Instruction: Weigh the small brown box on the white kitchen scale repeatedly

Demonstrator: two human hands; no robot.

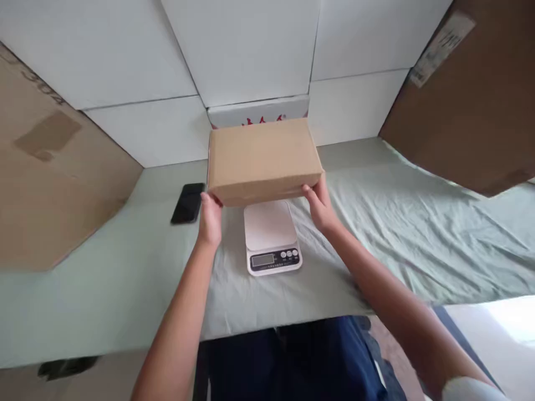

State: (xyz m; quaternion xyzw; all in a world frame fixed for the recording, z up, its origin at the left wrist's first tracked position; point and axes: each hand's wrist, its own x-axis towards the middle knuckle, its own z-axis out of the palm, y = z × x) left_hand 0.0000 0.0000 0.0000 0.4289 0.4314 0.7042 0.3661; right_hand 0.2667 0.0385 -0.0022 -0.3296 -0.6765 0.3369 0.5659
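Brown cardboard box (263, 159) held up just over the small white kitchen scale (271, 236).
Left hand (210, 220) and right hand (321, 206) squeeze its two ends; keep it flat and right above the scale's middle.

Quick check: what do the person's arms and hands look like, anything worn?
Both forearms are bare to the frame edge. Left hand and right hand: no gloves, rings, watch or bands visible. A bit of pale fabric, perhaps a sleeve, shows near the right elbow at the bottom right corner.

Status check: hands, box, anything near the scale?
Left hand and right hand grip the cardboard box at its near corners. Box held above the white scale. Black phone lies left, apart.
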